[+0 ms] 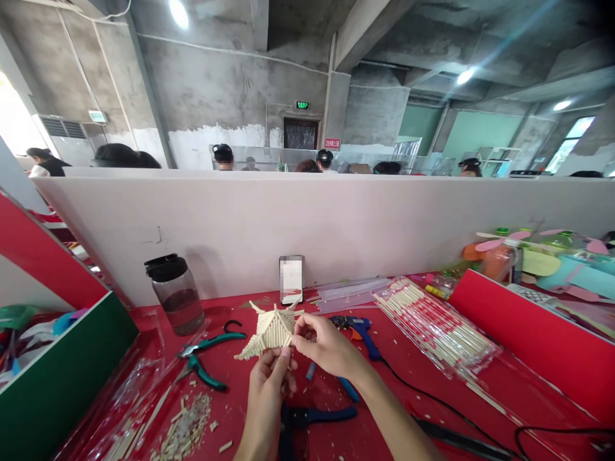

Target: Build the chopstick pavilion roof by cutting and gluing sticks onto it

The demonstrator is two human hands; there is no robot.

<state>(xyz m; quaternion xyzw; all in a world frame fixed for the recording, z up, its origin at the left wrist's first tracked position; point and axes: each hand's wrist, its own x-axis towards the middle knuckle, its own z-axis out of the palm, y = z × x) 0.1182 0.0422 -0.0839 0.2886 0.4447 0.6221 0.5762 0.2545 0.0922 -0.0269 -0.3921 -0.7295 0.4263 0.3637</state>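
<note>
A pale piece built from thin wooden sticks [273, 330], with pointed corners, is held up over the red table. My left hand [273, 378] grips its lower edge between thumb and fingers. At the piece's right side, my right hand [321, 342] has its thumb and index finger pinched together against the edge; whether a small part sits between those fingertips is too small to tell. Behind the piece, a phone [291, 280] stands upright against the white partition.
Green-handled pliers [206, 378] and stick scraps [185, 429] lie left, near a dark-lidded bottle [177, 301]. A blue glue gun [362, 333] with its cord and bagged sticks [432, 320] lie right. Blue-handled cutters [321, 416] lie below my hands. People sit beyond the partition [230, 224].
</note>
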